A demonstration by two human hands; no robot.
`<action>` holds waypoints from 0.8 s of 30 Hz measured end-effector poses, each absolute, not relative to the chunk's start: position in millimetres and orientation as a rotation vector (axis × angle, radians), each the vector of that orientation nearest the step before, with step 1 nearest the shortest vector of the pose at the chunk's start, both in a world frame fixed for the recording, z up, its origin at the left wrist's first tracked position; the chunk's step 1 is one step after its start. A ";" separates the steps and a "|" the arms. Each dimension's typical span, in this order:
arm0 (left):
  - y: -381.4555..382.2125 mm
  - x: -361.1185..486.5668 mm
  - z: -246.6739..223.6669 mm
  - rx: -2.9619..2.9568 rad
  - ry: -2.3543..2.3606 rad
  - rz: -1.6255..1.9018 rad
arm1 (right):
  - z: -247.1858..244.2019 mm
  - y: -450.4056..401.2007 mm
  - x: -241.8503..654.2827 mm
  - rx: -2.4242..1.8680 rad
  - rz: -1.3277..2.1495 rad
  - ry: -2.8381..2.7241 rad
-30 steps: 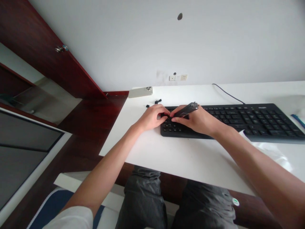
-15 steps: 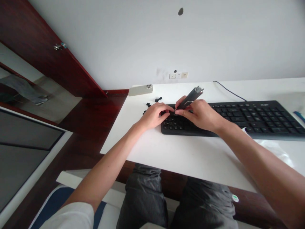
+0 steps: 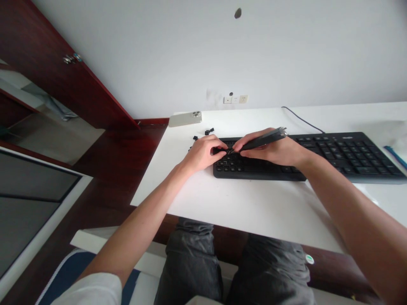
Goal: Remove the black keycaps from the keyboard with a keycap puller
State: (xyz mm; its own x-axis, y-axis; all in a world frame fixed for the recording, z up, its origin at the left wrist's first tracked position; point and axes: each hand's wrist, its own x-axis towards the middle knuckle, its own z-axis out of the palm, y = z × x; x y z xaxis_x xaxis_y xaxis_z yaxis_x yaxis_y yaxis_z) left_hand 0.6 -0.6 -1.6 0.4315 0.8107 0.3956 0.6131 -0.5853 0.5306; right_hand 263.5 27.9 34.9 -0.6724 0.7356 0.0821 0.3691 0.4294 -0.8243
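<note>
A long black keyboard lies on the white table, with several caps gone at its left end. My right hand is closed round a dark, pen-like tool, which leans low to the right. The tool's thin tip meets the keys near my left fingertips. My left hand rests over the keyboard's left end, thumb and fingers nearly together; what they pinch, if anything, is too small to make out. Beyond my left hand lie several small black keycaps.
A phone lies at the table's far left corner. The keyboard's cable runs behind it. A blue item is at the right, and white plastic lies under my right forearm. The table ends at my knees.
The tool in my right hand has tipped from steep to nearly flat, its rear end swinging down to the right. My left hand has stayed at the keys. The view has shifted slightly.
</note>
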 end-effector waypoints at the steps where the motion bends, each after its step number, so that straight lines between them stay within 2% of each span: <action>1: -0.7 0.7 -1.4 2.383 1.236 0.910 | 35.3 28.8 264.8 -0.936 1.160 -2.255; 11: -0.7 2.0 -1.6 2.391 1.277 0.927 | 37.8 28.2 267.1 -0.981 1.283 -2.245; 24: 2.4 -2.4 -3.7 2.377 1.240 0.912 | 34.5 12.3 247.3 -1.045 0.910 -2.313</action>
State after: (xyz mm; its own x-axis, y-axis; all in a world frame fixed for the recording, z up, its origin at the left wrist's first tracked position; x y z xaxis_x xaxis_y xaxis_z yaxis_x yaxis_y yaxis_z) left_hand -2.4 2.4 -3.7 0.4234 0.8158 0.3939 0.6192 -0.5780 0.5314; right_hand 247.3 12.3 34.5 -0.6167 0.7779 0.1210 0.4868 0.4976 -0.7179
